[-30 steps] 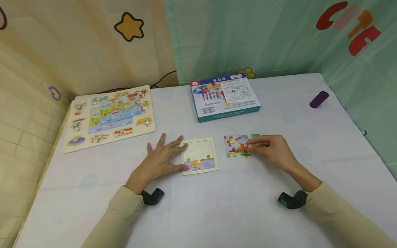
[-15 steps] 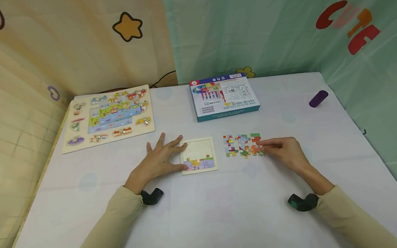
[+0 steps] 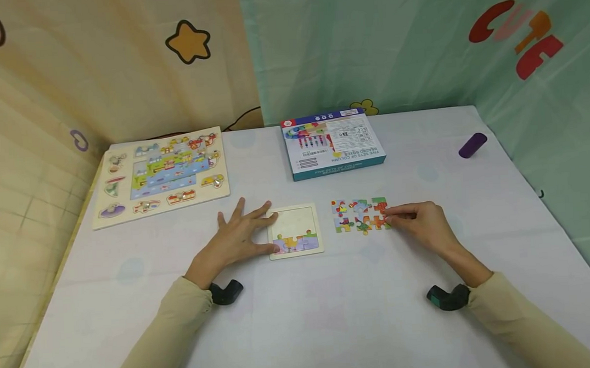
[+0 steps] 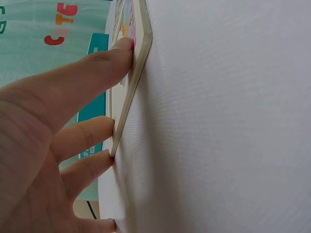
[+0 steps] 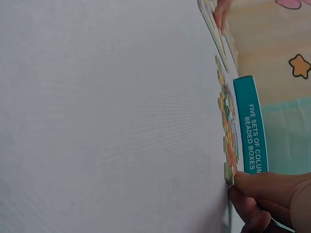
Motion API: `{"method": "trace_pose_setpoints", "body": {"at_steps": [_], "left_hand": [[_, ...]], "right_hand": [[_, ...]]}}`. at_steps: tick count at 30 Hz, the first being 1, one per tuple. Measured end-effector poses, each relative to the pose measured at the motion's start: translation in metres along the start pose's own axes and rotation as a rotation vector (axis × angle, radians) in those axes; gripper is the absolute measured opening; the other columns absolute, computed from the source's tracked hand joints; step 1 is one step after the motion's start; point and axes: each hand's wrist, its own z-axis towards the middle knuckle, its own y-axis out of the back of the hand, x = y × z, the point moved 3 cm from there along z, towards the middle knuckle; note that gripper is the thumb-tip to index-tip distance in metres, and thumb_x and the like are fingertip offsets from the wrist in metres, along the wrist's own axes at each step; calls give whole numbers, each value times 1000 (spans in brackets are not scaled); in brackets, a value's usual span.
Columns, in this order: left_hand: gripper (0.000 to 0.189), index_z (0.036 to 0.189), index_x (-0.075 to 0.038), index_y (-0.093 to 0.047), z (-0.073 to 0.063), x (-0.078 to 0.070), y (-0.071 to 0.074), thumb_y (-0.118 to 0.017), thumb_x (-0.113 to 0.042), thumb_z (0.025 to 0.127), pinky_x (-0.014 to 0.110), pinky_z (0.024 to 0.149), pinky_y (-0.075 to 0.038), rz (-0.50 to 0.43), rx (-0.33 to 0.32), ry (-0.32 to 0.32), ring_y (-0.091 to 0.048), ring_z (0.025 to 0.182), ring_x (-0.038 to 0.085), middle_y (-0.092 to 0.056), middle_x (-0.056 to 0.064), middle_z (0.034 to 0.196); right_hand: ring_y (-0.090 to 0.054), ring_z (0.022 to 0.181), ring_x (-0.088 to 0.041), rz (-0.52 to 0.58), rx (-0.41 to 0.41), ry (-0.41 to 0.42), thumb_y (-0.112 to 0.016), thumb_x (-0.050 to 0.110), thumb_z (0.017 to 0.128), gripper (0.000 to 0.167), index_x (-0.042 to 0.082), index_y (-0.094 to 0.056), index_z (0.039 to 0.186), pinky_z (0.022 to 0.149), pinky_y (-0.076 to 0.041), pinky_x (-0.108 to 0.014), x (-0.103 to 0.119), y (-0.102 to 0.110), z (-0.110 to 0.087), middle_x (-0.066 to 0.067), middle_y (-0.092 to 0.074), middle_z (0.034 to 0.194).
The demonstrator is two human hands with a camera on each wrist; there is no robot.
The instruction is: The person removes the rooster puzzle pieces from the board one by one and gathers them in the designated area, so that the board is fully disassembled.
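My left hand (image 3: 238, 236) lies with fingers spread over the left side of a small wooden puzzle tray (image 3: 319, 227). Its thumb rests on the lower left corner, and two fingertips touch the tray's edge in the left wrist view. A row of joined pieces (image 3: 297, 243) fills the tray's lower part; bare wood shows above. Right of the tray, several loose jigsaw pieces (image 3: 360, 206) lie in two rows. My right hand (image 3: 422, 222) pinches an orange-red jigsaw piece (image 3: 378, 222) at the right end of the lower row, between thumb and finger in the right wrist view.
A larger wooden picture board (image 3: 161, 173) with knobbed pieces lies at the back left. Behind the tray is a flat teal-edged toy box (image 3: 335, 144). A purple cylinder (image 3: 473, 145) lies at the back right. Printed curtains (image 3: 358, 49) stand behind the table.
My right hand has moved right with the orange-red jigsaw piece, from over the middle pieces to the end of the lower row. My left hand stays on the tray.
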Motion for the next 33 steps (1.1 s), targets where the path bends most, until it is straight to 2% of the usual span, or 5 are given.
{"method": "trace_pose_setpoints", "body": {"at_steps": [9,20,33], "left_hand": [[77,141,-18,-55,0,0,-1,-84,-45,75,83,98,1,-10,0,4,-4,145,52,-34,2,157],[77,141,-18,-55,0,1,0,-83,-47,75,83,97,1,-5,-4,-3,-4,145,52,-34,2,157],[78,143,-20,-53,-1,1,-1,-82,-47,76,83,98,0,1,10,-4,-3,146,50,-32,0,158]], "right_hand": [[-48,70,-17,-49,-1,23,-78,16,84,21,6,-77,102,55,-35,-23,-2,-1,1,-3,-65,75],[-51,73,-19,-72,41,16,-74,11,86,18,6,-77,103,58,-40,-23,-3,4,2,-4,-70,82],[-51,72,-18,-51,25,25,-73,11,87,17,4,-77,102,55,-39,-23,-3,5,1,-5,-70,82]]}}
